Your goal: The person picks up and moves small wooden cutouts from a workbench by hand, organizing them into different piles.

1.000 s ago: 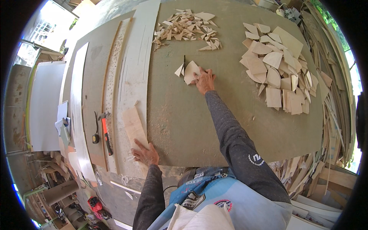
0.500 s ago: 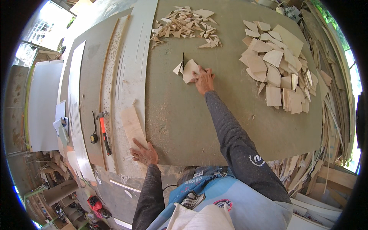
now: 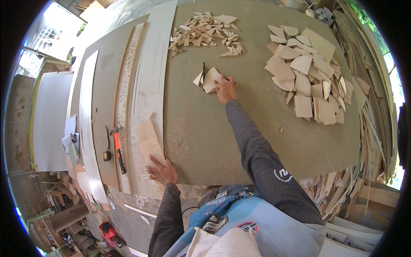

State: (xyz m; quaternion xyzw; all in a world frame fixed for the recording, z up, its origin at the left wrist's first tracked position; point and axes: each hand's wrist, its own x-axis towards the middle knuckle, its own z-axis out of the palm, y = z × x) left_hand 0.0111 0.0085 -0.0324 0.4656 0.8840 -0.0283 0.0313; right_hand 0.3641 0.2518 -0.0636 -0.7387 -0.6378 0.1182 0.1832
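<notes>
My right hand (image 3: 226, 89) grips a small, thin, pale wood piece (image 3: 210, 79) by its near right edge, thumb and fingers bent over it. The piece lies flat on the greenish-brown tabletop (image 3: 205, 128), right beside a narrow dark upright blade (image 3: 204, 70). On the blade's left side rests a pointed wood scrap (image 3: 198, 79). My left hand (image 3: 162, 171) lies with fingers spread on the near end of a longer thin wood strip (image 3: 148, 137). No grip shows there.
Small pointed offcuts (image 3: 203, 32) are heaped at the far side. A large pile of rounded and square wood pieces (image 3: 302, 70) lies to the right. A hammer (image 3: 117, 147) and tape measure (image 3: 107, 155) are at the left. Stacked boards (image 3: 370, 85) line the right edge.
The whole view has shifted slightly. My right hand stays on the small wood piece at the blade, and my left hand stays on the strip.
</notes>
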